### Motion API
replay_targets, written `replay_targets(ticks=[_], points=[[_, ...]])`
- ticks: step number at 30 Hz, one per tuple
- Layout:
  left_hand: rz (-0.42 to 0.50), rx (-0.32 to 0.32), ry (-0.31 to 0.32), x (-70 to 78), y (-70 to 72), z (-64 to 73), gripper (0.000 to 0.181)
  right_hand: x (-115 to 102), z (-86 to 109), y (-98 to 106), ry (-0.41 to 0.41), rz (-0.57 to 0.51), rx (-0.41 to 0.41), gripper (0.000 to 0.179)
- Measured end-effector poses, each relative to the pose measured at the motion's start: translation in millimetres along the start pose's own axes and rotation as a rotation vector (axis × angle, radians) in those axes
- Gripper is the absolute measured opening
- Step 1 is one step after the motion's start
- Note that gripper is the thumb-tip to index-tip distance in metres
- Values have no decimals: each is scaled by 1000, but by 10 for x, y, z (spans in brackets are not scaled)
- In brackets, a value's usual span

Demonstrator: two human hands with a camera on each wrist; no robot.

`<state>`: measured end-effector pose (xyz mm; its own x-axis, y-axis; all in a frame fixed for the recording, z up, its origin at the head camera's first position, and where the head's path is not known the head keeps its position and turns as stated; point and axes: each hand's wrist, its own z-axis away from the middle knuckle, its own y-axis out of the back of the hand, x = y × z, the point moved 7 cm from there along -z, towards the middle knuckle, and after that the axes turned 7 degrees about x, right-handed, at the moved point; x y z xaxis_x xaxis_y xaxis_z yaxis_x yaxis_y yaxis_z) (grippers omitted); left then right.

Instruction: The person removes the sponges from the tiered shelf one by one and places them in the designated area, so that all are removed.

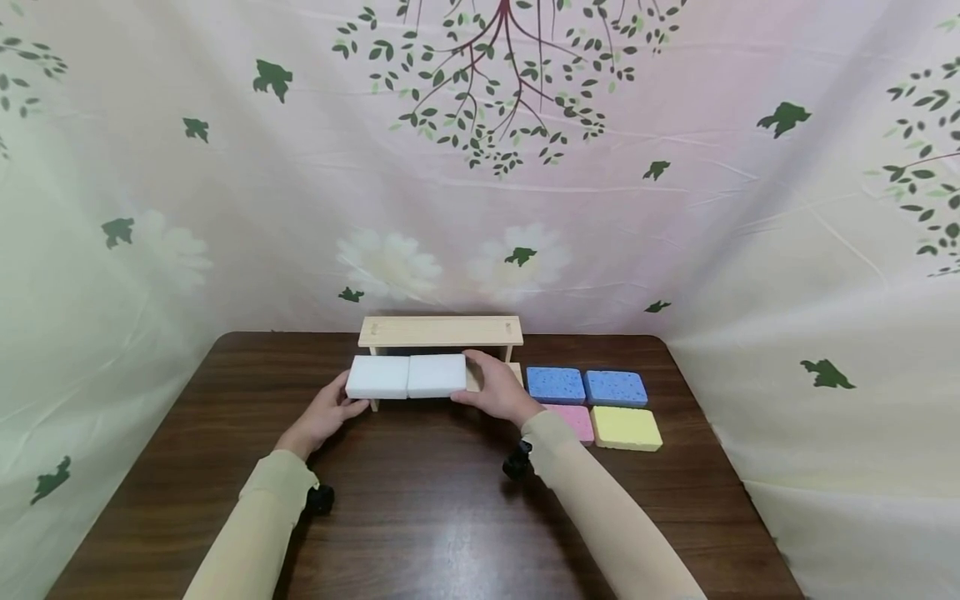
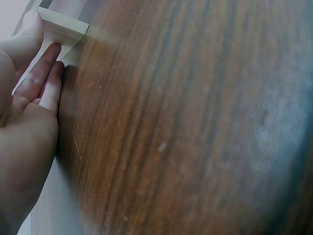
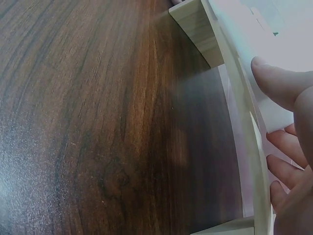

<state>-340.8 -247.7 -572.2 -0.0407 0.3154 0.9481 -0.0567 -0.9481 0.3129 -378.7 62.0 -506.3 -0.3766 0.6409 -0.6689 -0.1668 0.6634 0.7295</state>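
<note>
Two white sponges (image 1: 378, 377) lie side by side, end to end, along the lower tier of a small wooden rack (image 1: 441, 332). At the left end, my left hand (image 1: 324, 414) holds the outer sponge, thumb toward its front corner. In the left wrist view, the thumb and two fingers (image 2: 49, 71) reach to the wooden shelf's end. My right hand (image 1: 497, 387) grips the right-hand white sponge (image 1: 437, 376), thumb at the front edge and index finger at the back. The right wrist view shows that thumb (image 3: 276, 83) on the white sponge, with the other fingers curled beside the shelf edge.
Right of the rack, two blue sponges (image 1: 555, 385) lie above a pink sponge (image 1: 573, 422) and a yellow sponge (image 1: 627, 428). My right forearm partly covers the pink one. The rack stands near the back edge of the dark wooden table (image 1: 420, 517), before a patterned curtain (image 1: 450, 208).
</note>
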Motion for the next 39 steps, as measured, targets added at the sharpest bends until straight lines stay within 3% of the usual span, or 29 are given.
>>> replay_targets(ticks=[9,16,25,33,39], points=[[5,-1,6,36,-16,4,79,-12,42,64,2,-7,18,88],[18,-16,19,255,-21,111,77,5,88,110,-7,-17,27,89],[-7,-6,17,13,-15,-8,79,56,179,189,-29,-49,47,86],[12,-24,14,246,-28,105,79,111,263,223,-47,-76,48,87],[2,-15,10,91,-22,33,80,155,345,276,-86,-103,66,87]])
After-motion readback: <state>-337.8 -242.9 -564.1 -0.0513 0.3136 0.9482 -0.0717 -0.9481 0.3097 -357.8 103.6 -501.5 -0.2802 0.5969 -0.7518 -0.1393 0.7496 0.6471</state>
